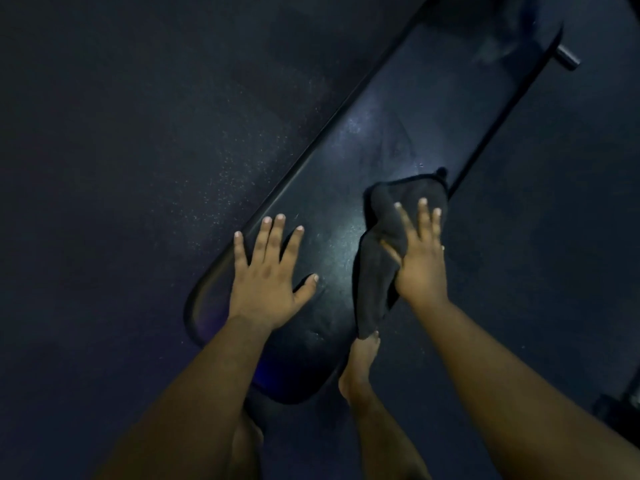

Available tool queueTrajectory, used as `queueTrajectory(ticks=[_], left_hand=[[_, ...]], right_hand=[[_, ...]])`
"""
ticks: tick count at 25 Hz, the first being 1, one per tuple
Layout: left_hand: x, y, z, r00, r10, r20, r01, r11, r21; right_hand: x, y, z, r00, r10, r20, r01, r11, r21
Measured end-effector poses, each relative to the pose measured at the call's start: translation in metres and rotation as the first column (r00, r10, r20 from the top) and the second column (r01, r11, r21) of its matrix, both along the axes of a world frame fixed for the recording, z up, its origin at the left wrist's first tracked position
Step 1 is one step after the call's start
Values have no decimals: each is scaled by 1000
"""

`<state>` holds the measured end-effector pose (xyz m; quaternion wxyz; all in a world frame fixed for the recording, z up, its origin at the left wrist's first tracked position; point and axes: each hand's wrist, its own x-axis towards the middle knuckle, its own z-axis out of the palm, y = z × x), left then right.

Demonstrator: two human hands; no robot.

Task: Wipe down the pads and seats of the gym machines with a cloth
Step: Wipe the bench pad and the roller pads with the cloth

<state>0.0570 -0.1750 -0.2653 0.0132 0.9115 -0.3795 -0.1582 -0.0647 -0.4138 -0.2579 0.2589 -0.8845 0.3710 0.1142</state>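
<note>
Long dark bench pad (pixel 346 209) runs diagonally over the floor (pixel 121 133). Dark cloth (pixel 384 244) lies on its near right part. Right hand (pixel 420 254) presses it, fingers straight. Left hand (pixel 268 271) rests flat, fingers spread, holding nothing.

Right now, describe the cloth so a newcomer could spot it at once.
Find the long dark padded bench running diagonally across the floor. On its near half, toward the right edge, the right hand presses flat on a crumpled dark grey cloth. It is the only soft, matte, wrinkled thing on the smooth shiny pad; the left hand rests on bare pad.
</note>
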Motion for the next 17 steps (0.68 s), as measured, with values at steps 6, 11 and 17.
queueTrajectory(ticks=[6, 11, 17], left_hand=[[32, -51, -2, 999, -52, 13, 53, 995, -89], [54, -103, -12, 992, -121, 30, 122, 992, -42], [54, -108, -12, 992, -112, 60, 112, 994, -2]], right_hand=[[44, -4, 5, 804, -564, 188, 544, 825, 150], [34, 14, 5, 842, -530, 104, 494, 834, 245], [90, -107, -12, 953, -304, 18, 304, 951, -59]])
